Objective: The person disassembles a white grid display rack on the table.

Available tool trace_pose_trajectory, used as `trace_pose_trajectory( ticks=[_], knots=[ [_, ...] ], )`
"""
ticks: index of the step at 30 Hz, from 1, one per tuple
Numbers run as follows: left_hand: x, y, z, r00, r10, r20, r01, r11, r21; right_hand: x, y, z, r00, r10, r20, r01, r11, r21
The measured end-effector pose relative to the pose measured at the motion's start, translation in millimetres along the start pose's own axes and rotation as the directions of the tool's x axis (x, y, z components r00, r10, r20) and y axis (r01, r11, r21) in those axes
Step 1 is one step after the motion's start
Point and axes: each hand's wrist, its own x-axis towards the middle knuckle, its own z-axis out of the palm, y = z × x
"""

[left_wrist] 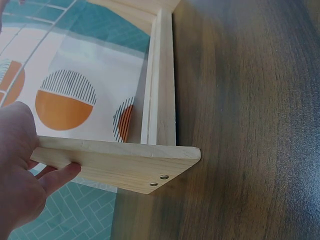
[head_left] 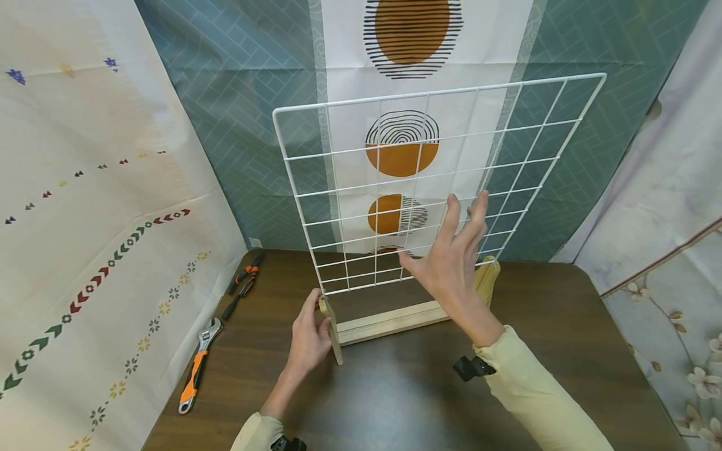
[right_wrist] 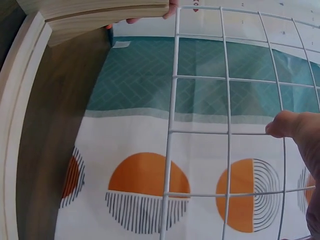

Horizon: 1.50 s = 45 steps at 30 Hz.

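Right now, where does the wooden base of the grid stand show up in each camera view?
Head view: the wooden base lies low in the centre, under the white wire grid, with the left hand gripping its left end foot.
Left wrist view: the base runs up the middle, its end foot across the bottom.
Right wrist view: it follows the left edge.
Shared landmark: the orange circle backdrop.

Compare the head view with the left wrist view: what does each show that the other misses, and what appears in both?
Only the head view shows the white wire grid standing in the stand, the open right hand at it, and an orange-handled wrench. Only the left wrist view shows two screw heads in the stand's end foot. Both show the left hand gripping the wooden stand on the dark table.
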Motion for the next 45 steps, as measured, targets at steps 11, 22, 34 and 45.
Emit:
trace_pose_trajectory(
  ticks=[11,22,34,45],
  knots=[
    [0.4,-0.1,-0.2,1.0,-0.009,0.006,0.009,1.0,-0.009,9.9,-3,-13,0.998,0.055,0.022,-0.055,0.998,-0.034],
    [1.1,0.9,-0.7,0.999,-0.031,0.008,0.031,0.999,0.007,6.2,12,-23,0.995,0.097,0.025,-0.095,0.994,-0.053],
    [-1.9,0.0,-3.1,0.999,-0.03,0.013,0.03,1.0,0.008,-2.3,26,-33,0.989,0.141,0.04,-0.138,0.988,-0.07],
    [-2.8,0.4,-4.1,0.999,-0.037,0.014,0.037,0.999,0.013,-8.1,36,-38,0.978,0.201,0.05,-0.197,0.977,-0.078]
  ],
)
